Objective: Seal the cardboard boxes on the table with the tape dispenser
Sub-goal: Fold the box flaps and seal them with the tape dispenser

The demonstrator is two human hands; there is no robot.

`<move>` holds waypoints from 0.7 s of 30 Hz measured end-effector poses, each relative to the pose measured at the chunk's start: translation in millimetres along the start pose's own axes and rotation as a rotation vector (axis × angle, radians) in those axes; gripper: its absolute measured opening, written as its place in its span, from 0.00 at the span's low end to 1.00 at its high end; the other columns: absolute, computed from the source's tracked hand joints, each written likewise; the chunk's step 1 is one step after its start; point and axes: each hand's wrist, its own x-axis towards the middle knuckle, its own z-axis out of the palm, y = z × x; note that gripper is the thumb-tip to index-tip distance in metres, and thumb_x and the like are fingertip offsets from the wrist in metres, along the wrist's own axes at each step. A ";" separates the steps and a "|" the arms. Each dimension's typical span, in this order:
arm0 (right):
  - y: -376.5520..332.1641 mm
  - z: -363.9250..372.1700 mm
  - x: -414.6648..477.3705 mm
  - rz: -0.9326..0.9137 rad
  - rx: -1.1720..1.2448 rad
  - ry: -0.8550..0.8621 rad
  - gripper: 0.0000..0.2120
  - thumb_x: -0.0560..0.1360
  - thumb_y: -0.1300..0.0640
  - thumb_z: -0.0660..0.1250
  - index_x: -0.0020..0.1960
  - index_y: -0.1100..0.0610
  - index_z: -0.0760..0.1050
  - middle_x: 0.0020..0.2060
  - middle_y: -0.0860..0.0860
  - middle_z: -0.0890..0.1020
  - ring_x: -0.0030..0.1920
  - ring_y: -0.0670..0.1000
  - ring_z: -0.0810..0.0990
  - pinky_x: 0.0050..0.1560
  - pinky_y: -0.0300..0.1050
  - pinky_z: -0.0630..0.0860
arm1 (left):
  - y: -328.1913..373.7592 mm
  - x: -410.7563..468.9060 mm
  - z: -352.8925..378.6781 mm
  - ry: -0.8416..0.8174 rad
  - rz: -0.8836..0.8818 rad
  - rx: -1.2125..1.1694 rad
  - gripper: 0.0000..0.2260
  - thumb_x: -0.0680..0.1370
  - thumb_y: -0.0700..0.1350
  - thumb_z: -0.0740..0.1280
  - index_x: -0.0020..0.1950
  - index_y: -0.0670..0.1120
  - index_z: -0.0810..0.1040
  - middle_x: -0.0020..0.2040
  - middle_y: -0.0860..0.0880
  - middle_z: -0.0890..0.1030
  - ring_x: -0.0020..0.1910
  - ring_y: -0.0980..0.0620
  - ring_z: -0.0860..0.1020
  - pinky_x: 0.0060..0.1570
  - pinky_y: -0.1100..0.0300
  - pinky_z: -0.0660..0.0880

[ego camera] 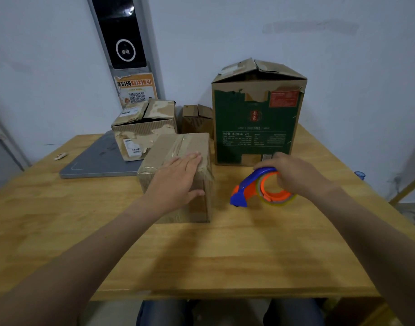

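Pressing taped box (173, 147) with left hand (178, 175), grip flat | right hand (293, 172) clamped round tape dispenser (251, 189)

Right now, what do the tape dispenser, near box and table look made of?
Tape dispenser: likely plastic, smooth blue and orange moulding. Near box: matte brown cardboard, with glossy clear tape along the top. Table: light wood, jointed strips and grain showing.
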 end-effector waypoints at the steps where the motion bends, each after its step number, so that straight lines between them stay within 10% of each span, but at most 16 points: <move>1: 9.6 8.1 1.7 0.083 0.131 -0.043 0.30 0.75 0.68 0.63 0.64 0.34 0.74 0.57 0.50 0.77 0.52 0.53 0.79 0.44 0.47 0.80 | 0.4 0.1 1.1 0.003 -0.004 -0.001 0.43 0.76 0.65 0.68 0.83 0.47 0.53 0.83 0.50 0.57 0.80 0.52 0.57 0.77 0.56 0.46; 10: 28.6 59.1 4.7 0.613 0.601 -0.271 0.08 0.77 0.62 0.69 0.55 0.64 0.77 0.44 0.60 0.81 0.36 0.60 0.84 0.25 0.49 0.80 | 13.1 5.1 -3.2 -0.020 -0.043 0.000 0.43 0.76 0.63 0.69 0.82 0.47 0.53 0.82 0.49 0.57 0.81 0.52 0.56 0.80 0.50 0.53; 17: -10.0 29.5 12.1 0.412 0.038 -0.128 0.17 0.75 0.53 0.65 0.63 0.53 0.76 0.58 0.56 0.80 0.60 0.59 0.76 0.54 0.53 0.79 | 5.1 3.8 -18.6 -0.077 -0.020 -0.273 0.46 0.74 0.60 0.74 0.83 0.50 0.51 0.83 0.53 0.54 0.81 0.55 0.53 0.80 0.52 0.51; 21: -56.5 8.3 21.7 0.121 0.278 0.131 0.16 0.81 0.54 0.59 0.67 0.51 0.77 0.62 0.53 0.80 0.61 0.57 0.77 0.60 0.53 0.77 | -34.2 -10.9 -32.3 -0.107 -0.019 -0.570 0.31 0.83 0.55 0.64 0.83 0.54 0.56 0.82 0.59 0.55 0.80 0.60 0.53 0.79 0.52 0.55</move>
